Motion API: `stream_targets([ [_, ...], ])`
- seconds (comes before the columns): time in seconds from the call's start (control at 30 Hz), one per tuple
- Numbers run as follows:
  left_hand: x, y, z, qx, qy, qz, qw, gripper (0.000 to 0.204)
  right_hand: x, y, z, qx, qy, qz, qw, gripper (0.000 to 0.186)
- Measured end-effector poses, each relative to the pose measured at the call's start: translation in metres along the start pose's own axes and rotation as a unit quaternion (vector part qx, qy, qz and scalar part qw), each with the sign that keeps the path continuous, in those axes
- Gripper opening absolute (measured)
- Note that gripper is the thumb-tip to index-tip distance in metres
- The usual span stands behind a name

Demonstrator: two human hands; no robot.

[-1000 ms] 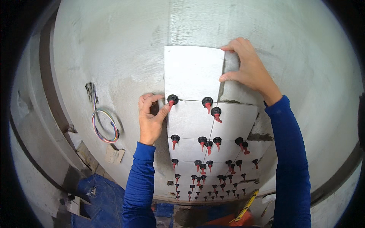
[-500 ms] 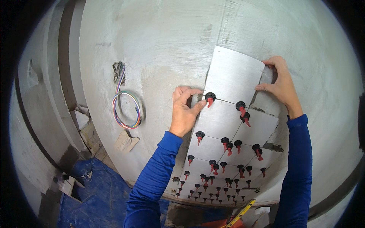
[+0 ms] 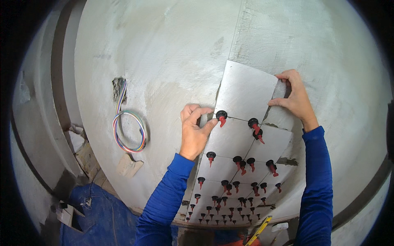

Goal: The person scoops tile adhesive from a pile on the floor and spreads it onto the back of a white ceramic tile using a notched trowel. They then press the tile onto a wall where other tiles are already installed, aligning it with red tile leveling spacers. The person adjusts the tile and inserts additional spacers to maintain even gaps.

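A pale grey wall tile [image 3: 245,88] forms the top of a tiled column on the plastered wall. At its right edge is my right hand [image 3: 294,96], with fingers near the upper corner and thumb lower down. My left hand [image 3: 194,132] is bent at the left edge, index fingertip by the joint and thumb on the tile [image 3: 225,137] below. Beside that thumb sits a black-and-red tile levelling clip [image 3: 221,115]. Two more levelling clips [image 3: 253,124] stand close together at the joint's right end. Several more dot the joints lower down.
Coiled coloured wires [image 3: 130,131] hang from a hole [image 3: 119,88] in the wall at left. A blue sheet [image 3: 100,213] covers the floor at lower left, with an open box [image 3: 69,215] nearby. A yellow spirit level [image 3: 259,230] leans below the tiles.
The view has shifted, so the upper wall and tiles sit slightly lower and further left. Both hands keep their places at the top tile's edges.
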State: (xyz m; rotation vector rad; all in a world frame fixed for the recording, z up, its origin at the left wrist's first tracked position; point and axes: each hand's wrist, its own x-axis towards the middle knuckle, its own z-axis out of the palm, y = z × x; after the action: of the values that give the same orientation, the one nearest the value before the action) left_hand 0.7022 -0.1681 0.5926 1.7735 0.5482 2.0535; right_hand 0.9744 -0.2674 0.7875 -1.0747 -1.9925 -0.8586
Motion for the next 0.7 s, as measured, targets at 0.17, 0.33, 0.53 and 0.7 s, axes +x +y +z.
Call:
stream_targets([
  [0.17, 0.0, -0.003, 0.002, -0.002, 0.005, 0.006, 1.0, 0.034, 0.0, -0.002, -0.001, 0.032, 0.002, 0.017, 0.999, 0.073],
  [0.33, 0.005, 0.006, -0.007, 0.008, -0.028, -0.003, 1.0, 0.033, -0.001, 0.0, -0.001, 0.024, 0.006, 0.016, 1.0, 0.072],
  [0.53, 0.04, 0.031, -0.019, 0.024, -0.044, 0.022, 0.998, 0.032, -0.001, 0.005, -0.001, 0.017, -0.016, 0.018, 1.0, 0.076],
  [0.7, 0.053, 0.037, -0.002, 0.007, -0.052, 0.011, 0.999, 0.032, -0.001, 0.006, -0.001, 0.02, -0.01, 0.005, 1.0, 0.074],
])
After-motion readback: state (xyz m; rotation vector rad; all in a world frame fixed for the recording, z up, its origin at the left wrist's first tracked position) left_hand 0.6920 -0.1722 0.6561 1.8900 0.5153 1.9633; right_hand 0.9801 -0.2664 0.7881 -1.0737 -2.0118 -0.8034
